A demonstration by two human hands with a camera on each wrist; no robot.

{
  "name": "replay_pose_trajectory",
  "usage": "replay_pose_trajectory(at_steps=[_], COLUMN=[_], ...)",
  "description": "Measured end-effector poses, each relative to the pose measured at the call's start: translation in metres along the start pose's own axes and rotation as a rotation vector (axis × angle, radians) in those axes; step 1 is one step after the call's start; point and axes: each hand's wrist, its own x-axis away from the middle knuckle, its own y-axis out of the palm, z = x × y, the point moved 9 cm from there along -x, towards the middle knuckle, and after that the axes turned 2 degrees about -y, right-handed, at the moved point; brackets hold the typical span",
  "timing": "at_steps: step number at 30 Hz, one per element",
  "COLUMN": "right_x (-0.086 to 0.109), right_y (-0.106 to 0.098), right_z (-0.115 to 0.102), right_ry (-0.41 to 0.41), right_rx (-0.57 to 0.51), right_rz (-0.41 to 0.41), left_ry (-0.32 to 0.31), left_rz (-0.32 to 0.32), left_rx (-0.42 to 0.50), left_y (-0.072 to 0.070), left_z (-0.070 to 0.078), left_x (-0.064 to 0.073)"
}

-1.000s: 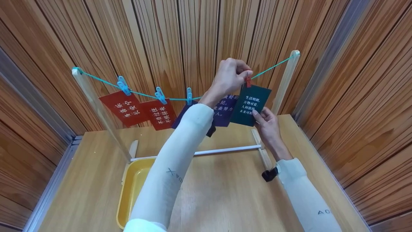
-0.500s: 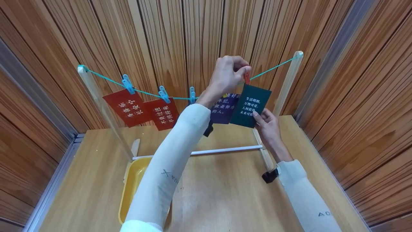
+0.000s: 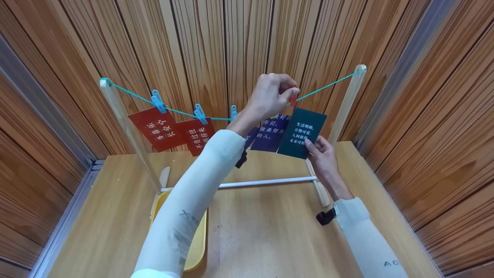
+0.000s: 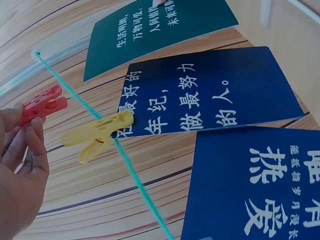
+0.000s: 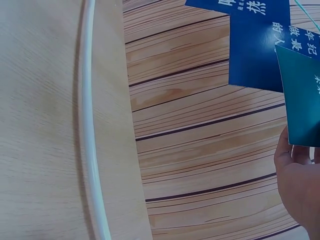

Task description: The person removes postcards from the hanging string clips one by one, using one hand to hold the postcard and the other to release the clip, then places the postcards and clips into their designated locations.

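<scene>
My left hand (image 3: 270, 94) pinches a small red clothespin (image 4: 45, 104) between thumb and fingers, close to the green string (image 3: 328, 83). In the left wrist view the clothespin stands apart from the string and from the cards. My right hand (image 3: 324, 160) holds a dark green card (image 3: 301, 133) with white writing by its lower right corner, the thumb on its front. Beside it a dark blue card (image 4: 215, 95) hangs from the string by a yellow clothespin (image 4: 100, 132). Another blue card (image 4: 240, 185) hangs further along, partly behind my left arm in the head view.
Two red cards (image 3: 154, 129) hang at the left under blue clothespins (image 3: 157, 101). Wooden posts (image 3: 349, 102) carry the string, with a white rod (image 3: 266, 181) between their feet. A yellow tray (image 3: 198, 247) lies on the table (image 3: 262, 231), partly under my left arm.
The red clothespin was at the green card's top edge; now it is off it, a little above and to the left. My right hand keeps its hold on the card.
</scene>
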Motion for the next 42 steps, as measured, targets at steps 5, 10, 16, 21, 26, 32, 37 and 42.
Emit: replay_pose_trajectory(at_steps=[5,10,16,21,26,32,37,42], right_x=[0.003,0.009,0.014,0.019,0.027,0.034,0.039,0.042], right_y=[0.0,0.0,0.002,0.004,0.007,0.012,0.016,0.021], right_z=[0.004,0.009,0.013,0.018,0.023,0.027,0.028,0.034], right_ry=[0.01,0.027,0.041,0.066,0.093,0.098,0.073,0.079], right_rx=[-0.008,-0.01,-0.007,-0.001,0.031,0.041,0.01,-0.026], right_rz=[0.008,0.01,0.007,0.005,-0.001,-0.016,-0.022,-0.034], left_ry=[-0.003,-0.015,0.01,0.036,0.067,0.068,0.02,0.004], left_rz=[-0.026,-0.055,-0.084,-0.095,-0.094,-0.103,-0.121,-0.166], left_rx=[-0.016,-0.007,0.019,0.041,0.038,0.033,0.033,0.032], left_y=[-0.002,-0.002,0.0,0.001,0.0,-0.002,0.001,0.006], left_z=[0.001,-0.003,-0.008,-0.012,-0.016,-0.027,-0.042,-0.049], left_x=[0.005,0.012,0.023,0.032,0.04,0.05,0.057,0.065])
